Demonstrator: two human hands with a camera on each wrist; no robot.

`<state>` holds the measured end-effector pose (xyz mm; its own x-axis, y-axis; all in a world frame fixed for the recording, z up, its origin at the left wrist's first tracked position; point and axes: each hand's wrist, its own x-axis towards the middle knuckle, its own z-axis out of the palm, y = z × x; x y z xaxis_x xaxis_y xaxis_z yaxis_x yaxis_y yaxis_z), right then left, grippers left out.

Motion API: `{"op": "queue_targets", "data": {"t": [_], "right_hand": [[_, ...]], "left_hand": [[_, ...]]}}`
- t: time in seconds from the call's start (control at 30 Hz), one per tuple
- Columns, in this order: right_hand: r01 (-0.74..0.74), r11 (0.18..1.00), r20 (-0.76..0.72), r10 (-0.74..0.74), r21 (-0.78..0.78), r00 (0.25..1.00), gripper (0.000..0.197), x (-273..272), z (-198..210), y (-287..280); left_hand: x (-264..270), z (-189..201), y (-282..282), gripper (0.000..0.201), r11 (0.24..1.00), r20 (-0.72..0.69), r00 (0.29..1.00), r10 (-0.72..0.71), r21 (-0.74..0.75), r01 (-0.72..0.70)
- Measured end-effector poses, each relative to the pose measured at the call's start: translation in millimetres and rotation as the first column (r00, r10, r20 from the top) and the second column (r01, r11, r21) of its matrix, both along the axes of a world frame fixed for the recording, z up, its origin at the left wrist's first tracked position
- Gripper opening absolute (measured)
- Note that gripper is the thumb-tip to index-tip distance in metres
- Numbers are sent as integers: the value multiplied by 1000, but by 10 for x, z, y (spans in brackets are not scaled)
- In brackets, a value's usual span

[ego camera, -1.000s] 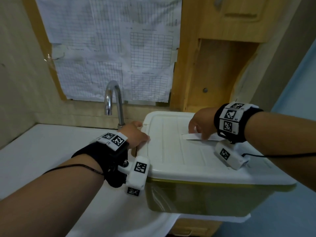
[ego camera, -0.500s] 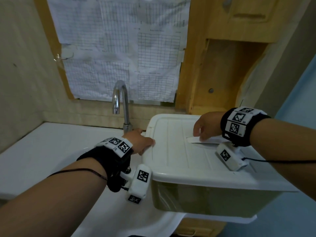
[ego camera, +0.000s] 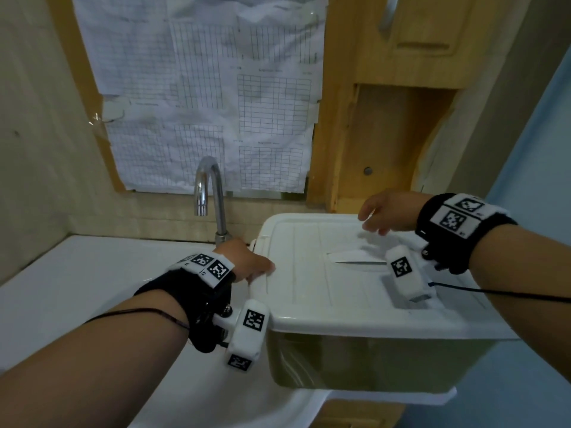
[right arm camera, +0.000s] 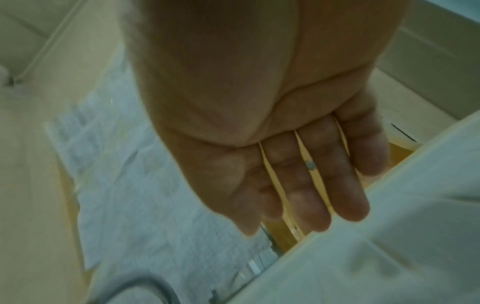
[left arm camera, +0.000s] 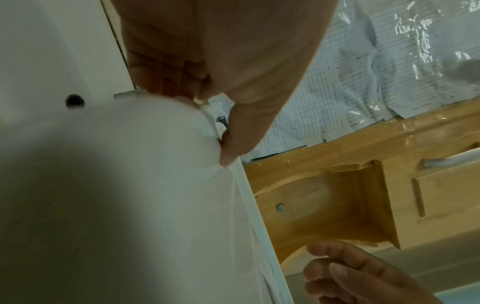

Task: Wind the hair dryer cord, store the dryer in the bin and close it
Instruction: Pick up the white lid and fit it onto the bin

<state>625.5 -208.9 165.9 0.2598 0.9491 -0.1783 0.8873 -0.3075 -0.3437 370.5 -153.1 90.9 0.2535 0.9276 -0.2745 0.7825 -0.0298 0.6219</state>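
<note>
- Nearest, the bin [ego camera: 355,362] stands on the white bench [ego camera: 77,288], its translucent body overhanging the bench's near edge. What lies inside cannot be made out through the wall.
- On the bin sits the white lid [ego camera: 324,291], lying flat and covering the whole opening. A shallow handle recess [ego camera: 349,257] shows in its middle.
- At the lid's left edge, the left hand [ego camera: 247,261] grips the rim: in the left wrist view the thumb [left arm camera: 233,148] presses down on top of the lid corner while the fingers [left arm camera: 161,80] curl under the edge.
- Farther back, the right hand [ego camera: 389,211] hovers above the lid's far right part, apart from the surface. In the right wrist view its fingers [right arm camera: 311,185] are straight, side by side and relaxed, holding nothing.
- Both wrists carry black bands with white marker tags, and a thin black cable runs along each forearm.
- Behind the left hand, a chrome faucet [ego camera: 210,193] rises from the bench, just beside the lid's far left corner.
- Beyond the bin, a wooden cabinet [ego camera: 386,134] stands against the wall.
- Left of the cabinet, gridded paper sheets [ego camera: 210,94] hang above the faucet under clear film.
</note>
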Motion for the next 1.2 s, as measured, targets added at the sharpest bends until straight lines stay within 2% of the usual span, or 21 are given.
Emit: {"op": "queue_targets", "data": {"t": [0.1, 0.23, 0.37, 0.53, 0.6, 0.7, 0.83, 1.03, 1.13, 1.2], "right_hand": [[146, 982, -153, -127, 122, 980, 24, 68, 35, -110], [318, 934, -154, -294, 162, 943, 35, 240, -13, -317], [453, 882, -106, -442, 131, 891, 39, 513, -164, -592], [605, 785, -244, -565, 134, 788, 44, 811, -290, -941], [650, 756, -339, -593, 79, 731, 44, 932, -386, -1041], [662, 749, -394, -603, 17, 693, 28, 1005, -527, -1129], [687, 727, -386, -634, -2, 670, 39, 968, -556, -1189], [661, 750, -313, -635, -30, 706, 42, 862, -533, -1263], [633, 773, -199, -626, -32, 754, 40, 840, -517, -1298], [639, 769, -200, -630, -23, 750, 37, 843, -523, -1286]], "left_hand": [[21, 0, 9, 44, 1000, -42, 999, -2, -2, 1], [72, -33, 29, 47, 999, -108, 994, -4, 34, 8], [122, -48, 22, 42, 995, -163, 987, -2, 102, 19], [205, -46, -33, 31, 971, -300, 954, -1, 226, 72], [236, -44, -43, 29, 963, -339, 941, 0, 254, 91], [236, -47, -42, 28, 959, -339, 941, -1, 267, 97], [234, -83, -1, 30, 953, -359, 933, -19, 274, 125], [201, -151, 24, 36, 949, -336, 942, -23, 288, 126], [201, -151, 3, 37, 948, -329, 944, -25, 291, 127], [201, -155, 0, 37, 949, -330, 944, -22, 290, 123]]}}
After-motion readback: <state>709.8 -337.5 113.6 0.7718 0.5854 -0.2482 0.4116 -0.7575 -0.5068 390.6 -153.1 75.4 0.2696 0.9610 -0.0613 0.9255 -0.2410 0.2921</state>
